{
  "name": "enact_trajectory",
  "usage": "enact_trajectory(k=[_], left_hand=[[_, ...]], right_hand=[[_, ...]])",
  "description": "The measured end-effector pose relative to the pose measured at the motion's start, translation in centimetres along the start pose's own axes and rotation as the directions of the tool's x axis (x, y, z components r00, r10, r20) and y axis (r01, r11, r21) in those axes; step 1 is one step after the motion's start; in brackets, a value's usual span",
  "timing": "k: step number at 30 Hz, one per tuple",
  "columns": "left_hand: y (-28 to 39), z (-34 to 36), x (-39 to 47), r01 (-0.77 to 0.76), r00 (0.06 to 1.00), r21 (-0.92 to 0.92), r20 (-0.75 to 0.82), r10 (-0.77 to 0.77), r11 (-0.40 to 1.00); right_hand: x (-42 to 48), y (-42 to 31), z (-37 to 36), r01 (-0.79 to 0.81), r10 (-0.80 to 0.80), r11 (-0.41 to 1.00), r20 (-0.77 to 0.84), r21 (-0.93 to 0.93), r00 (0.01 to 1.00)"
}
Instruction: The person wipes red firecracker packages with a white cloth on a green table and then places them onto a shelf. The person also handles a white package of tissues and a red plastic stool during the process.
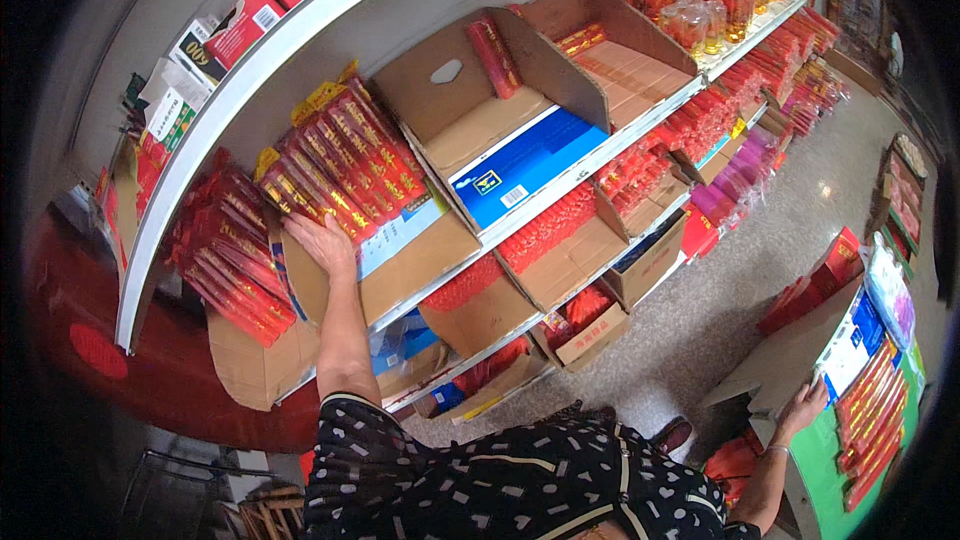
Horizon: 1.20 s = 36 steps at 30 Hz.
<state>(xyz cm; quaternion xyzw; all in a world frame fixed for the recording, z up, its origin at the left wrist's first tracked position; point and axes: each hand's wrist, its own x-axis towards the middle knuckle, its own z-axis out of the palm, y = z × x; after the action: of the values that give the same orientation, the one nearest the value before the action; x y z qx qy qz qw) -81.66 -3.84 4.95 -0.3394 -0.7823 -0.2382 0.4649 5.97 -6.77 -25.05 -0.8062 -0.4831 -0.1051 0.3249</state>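
My left hand (pixel 324 241) reaches onto the upper shelf and rests on the near ends of a row of red packets with gold writing (pixel 352 157), which lie in a cut-down cardboard box (pixel 420 259). Whether its fingers grip a packet cannot be told. To its left lie more red packets (pixel 232 262) in another open box. Off to the right, my right hand (pixel 804 409) is at the edge of a blue and white printed cardboard panel (pixel 855 341). Just beyond that hand, more red and gold packets (pixel 874 420) lie on a green surface (pixel 825 457).
A white shelf edge (pixel 247 67) curves above my left arm. One red packet (pixel 495 60) stands in the neighbouring cardboard box (pixel 592 79). Lower shelves hold red goods (pixel 547 225) in boxes. Wrapped golden cups (pixel 705 7) stand at the far right. Grey floor (pixel 720 300) separates shelf and boxes.
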Motion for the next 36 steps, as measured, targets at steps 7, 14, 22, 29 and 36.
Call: enact_trajectory(k=[7, 14, 22, 29, 36], left_hand=[[17.4, -14.4, 5.0, 0.292, 0.793, 0.132, 0.521, -0.317, 0.947], [13.9, -5.1, -5.4, 0.067, 0.936, -0.261, 0.35, 0.029, 0.963], [22.6, -3.5, -11.9, 0.099, 0.862, -0.549, 0.465, 0.205, 0.83], [25.5, -3.5, -13.7, 0.148, 0.837, -0.615, 0.496, 0.233, 0.774], [31.7, -6.6, -14.5, 0.223, 0.874, -0.736, 0.442, 0.204, 0.639]], right_hand=[[0.2, -1.6, -4.3, -0.058, 0.063, 0.996, -0.075, 0.071, 0.995], [2.4, -6.1, -1.1, -0.07, 0.067, 0.997, -0.082, -0.035, 0.994], [1.1, -5.2, -4.2, -0.198, 0.196, 0.974, -0.032, -0.107, 0.98], [1.4, -5.4, -4.0, -0.147, 0.145, 0.989, -0.07, -0.031, 0.987], [1.4, -4.8, -4.4, -0.121, 0.132, 0.981, -0.065, 0.149, 0.989]])
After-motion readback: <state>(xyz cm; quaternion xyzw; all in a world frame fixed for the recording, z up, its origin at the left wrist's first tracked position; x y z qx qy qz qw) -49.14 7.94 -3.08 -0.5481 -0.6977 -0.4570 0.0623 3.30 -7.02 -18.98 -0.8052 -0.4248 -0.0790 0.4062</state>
